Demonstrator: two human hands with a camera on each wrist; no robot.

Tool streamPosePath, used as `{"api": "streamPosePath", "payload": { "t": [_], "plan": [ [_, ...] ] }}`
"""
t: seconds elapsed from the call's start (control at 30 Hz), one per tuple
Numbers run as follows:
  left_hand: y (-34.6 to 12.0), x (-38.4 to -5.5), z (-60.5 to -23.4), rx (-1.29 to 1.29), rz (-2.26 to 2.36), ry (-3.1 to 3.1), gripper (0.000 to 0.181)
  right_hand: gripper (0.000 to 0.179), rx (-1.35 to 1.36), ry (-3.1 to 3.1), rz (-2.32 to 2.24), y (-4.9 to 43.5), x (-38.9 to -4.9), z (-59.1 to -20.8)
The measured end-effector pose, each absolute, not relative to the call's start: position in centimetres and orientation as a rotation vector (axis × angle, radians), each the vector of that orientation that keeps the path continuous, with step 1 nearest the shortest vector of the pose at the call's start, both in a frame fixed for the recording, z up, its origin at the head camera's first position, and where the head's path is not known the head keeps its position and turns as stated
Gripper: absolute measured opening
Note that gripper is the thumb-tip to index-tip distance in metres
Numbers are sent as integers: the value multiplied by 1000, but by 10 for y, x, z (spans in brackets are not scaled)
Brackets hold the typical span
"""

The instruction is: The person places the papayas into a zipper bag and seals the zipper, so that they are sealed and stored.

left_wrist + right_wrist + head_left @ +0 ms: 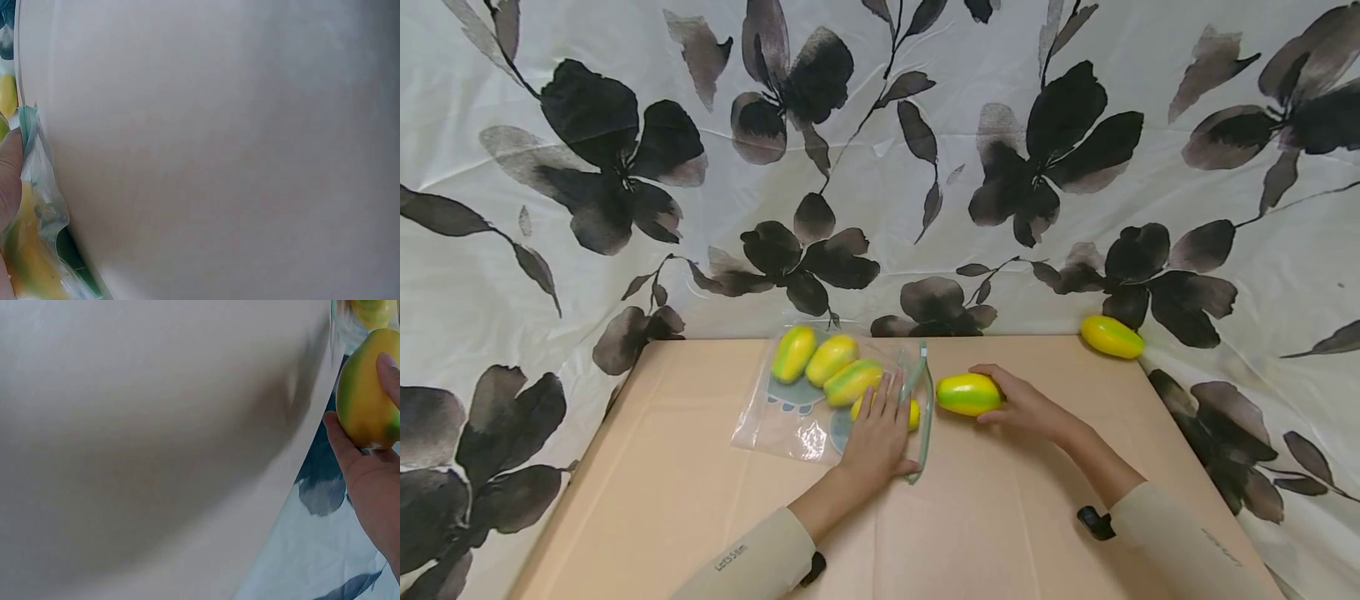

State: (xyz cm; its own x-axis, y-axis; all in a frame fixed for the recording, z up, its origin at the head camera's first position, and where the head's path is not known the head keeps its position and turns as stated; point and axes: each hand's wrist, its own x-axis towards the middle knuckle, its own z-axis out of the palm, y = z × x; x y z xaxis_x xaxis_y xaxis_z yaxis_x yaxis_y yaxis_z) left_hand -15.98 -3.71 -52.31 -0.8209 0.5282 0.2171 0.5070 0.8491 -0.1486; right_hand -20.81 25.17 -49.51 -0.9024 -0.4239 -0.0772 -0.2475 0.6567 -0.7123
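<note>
A clear zip bag [775,429] with a green zip edge lies on the cardboard, holding several yellow-green papayas [832,360]. My left hand [874,437] rests on the bag near its mouth, fingers straight over one papaya inside and partly hiding it. The left thumb [9,181] is at the green zip edge. Just right of the bag mouth, my right hand [1018,402] grips another papaya [968,394] by its right end. In the right wrist view, the thumb lies on top of that papaya [365,394] and fingers reach along its side.
One more papaya [1111,337] lies at the far right corner of the cardboard surface [985,517]. White cloth with dark flowers [925,208] hangs behind the board and spreads around its sides.
</note>
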Motion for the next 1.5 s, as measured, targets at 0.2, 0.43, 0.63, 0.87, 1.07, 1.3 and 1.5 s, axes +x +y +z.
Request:
{"api": "streamPosePath", "payload": {
  "t": [0.2,0.43,0.63,0.87,1.07,1.3,1.5],
  "plan": [
    [-38,-161,-523,-794,131,-2768,135,77,-626,2616,-1032,237,-208,-499],
    [-39,-160,-524,-797,120,-2767,135,78,-660,2598,-1027,227,-207,-498],
    [-38,-159,-527,-795,102,-2749,134,79,-686,2617,-1012,224,-205,-498],
    [-38,-158,-527,-797,119,-2737,132,80,-702,2625,-960,218,-205,-500],
    [-38,-159,-524,-805,134,-2741,130,80,-746,2640,-939,212,-203,-501],
    [-38,-158,-521,-813,157,-2751,131,77,-795,2635,-893,204,-201,-500],
    [-38,-158,-520,-826,140,-2753,131,79,-836,2580,-926,203,-202,-499]
  ]
}}
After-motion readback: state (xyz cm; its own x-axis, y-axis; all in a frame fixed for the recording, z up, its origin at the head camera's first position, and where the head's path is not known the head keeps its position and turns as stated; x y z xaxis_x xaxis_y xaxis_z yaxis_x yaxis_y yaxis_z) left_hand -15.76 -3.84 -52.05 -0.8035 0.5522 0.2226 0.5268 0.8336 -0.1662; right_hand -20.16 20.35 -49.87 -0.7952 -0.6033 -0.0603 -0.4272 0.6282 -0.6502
